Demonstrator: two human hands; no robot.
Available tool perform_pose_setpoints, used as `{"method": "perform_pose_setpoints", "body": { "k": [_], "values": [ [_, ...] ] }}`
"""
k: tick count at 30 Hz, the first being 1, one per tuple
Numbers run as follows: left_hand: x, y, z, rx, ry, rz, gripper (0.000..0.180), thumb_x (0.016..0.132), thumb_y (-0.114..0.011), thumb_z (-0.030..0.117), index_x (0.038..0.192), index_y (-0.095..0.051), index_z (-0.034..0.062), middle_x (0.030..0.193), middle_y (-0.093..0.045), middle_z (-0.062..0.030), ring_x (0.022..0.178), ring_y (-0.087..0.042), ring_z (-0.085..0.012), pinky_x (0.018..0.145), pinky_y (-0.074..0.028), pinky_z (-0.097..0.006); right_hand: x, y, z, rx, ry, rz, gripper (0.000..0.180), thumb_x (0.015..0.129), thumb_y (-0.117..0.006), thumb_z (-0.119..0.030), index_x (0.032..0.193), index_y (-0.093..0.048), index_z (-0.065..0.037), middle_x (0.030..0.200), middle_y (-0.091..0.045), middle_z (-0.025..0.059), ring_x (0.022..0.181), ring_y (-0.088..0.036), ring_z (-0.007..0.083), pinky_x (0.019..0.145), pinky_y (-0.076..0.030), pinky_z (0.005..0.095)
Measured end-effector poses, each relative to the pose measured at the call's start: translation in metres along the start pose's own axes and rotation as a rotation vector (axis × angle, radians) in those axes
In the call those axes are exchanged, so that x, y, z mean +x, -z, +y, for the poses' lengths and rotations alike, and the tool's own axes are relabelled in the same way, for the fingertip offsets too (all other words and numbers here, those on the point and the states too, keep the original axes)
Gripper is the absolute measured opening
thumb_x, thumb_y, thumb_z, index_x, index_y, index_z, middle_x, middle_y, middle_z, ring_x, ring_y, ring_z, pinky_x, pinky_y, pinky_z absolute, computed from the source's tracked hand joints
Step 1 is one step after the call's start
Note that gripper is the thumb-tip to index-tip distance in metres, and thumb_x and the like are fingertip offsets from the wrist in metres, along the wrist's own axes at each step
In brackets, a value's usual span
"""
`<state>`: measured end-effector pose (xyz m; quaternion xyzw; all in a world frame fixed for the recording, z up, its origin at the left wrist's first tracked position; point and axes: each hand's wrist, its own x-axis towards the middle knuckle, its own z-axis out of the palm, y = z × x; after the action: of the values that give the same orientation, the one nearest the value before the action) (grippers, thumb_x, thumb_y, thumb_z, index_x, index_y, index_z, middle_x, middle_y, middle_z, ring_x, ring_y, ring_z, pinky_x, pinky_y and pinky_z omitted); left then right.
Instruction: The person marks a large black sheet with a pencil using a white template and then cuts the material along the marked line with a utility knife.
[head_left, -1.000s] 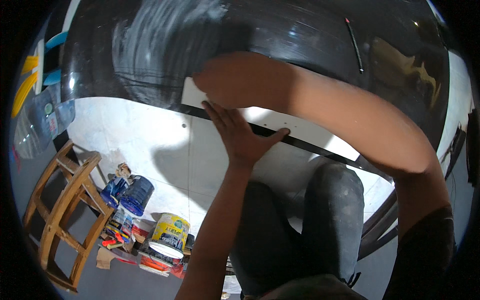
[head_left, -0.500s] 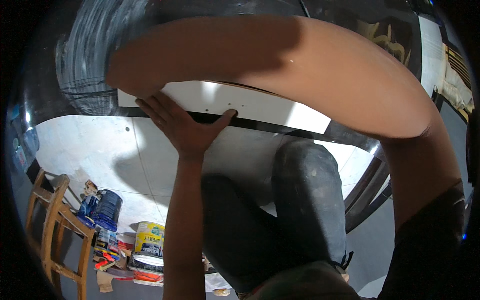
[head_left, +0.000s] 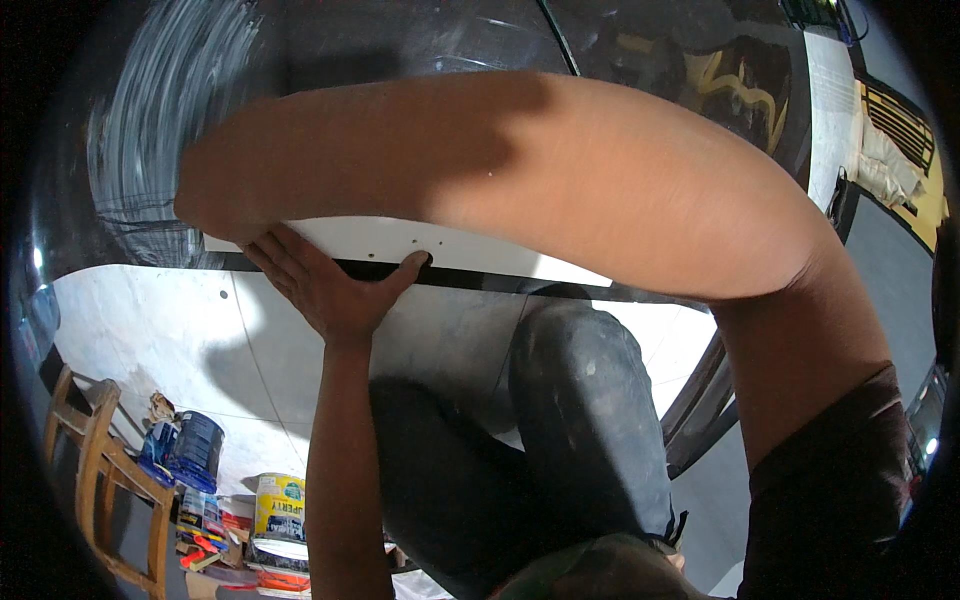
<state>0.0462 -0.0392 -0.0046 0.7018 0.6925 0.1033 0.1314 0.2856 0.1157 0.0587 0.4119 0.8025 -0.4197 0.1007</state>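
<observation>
Left hand (head_left: 338, 288), nine o'clock, spread wide, best braced evenly against white strip (head_left: 395, 234); right hand (head_left: 222, 180), ten o'clock, grip I cannot tell.

- Bucket (head_left: 280, 505), yellow and white: large dark printed lettering on its yellow side.
- Small blue-and-white container (head_left: 204, 510): label too small to read.

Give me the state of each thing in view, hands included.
Left hand: open, thumb spread from fingers
Right hand: fingers hidden, grip cannot be told
White strip: dark-spotted, partly hidden
Black surface: glossy, streaked whitish at left
Dark rod: lying on the black surface
Dark trousers: pale-smudged at the knee
Yellow bucket: partly hidden
</observation>
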Motion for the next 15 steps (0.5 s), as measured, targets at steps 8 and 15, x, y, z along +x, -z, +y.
{"method": "perform_pose_setpoints", "body": {
  "k": [8, 15],
  "values": [
    [-0.001, 0.000, -0.003, 0.024, -0.040, 0.024, 0.172, 0.060, -0.080, 0.096, 0.173, 0.007, -0.0009, 0.175, 0.005, -0.0389, 0.163, 0.005, -0.0600, 0.126, -0.016, -0.077, 0.013, 0.012, -0.006, -0.028, 0.006, -0.026, 0.038, 0.106, -0.063, -0.025, 0.136, -0.067, -0.003, 0.136, -0.067, 0.0202, 0.122, -0.067, 0.0331, 0.100, -0.055, 0.0444],
    [0.001, -0.001, -0.001, 0.053, -0.061, 0.027, 0.172, 0.060, -0.078, 0.098, 0.173, 0.007, -0.0004, 0.175, 0.005, -0.0395, 0.163, 0.004, -0.0604, 0.127, -0.015, -0.077, 0.020, 0.017, -0.008, -0.052, 0.030, -0.046, 0.035, 0.105, -0.063, -0.024, 0.132, -0.068, -0.002, 0.132, -0.069, 0.0205, 0.118, -0.069, 0.0329, 0.096, -0.057, 0.0445]
  ]
}}
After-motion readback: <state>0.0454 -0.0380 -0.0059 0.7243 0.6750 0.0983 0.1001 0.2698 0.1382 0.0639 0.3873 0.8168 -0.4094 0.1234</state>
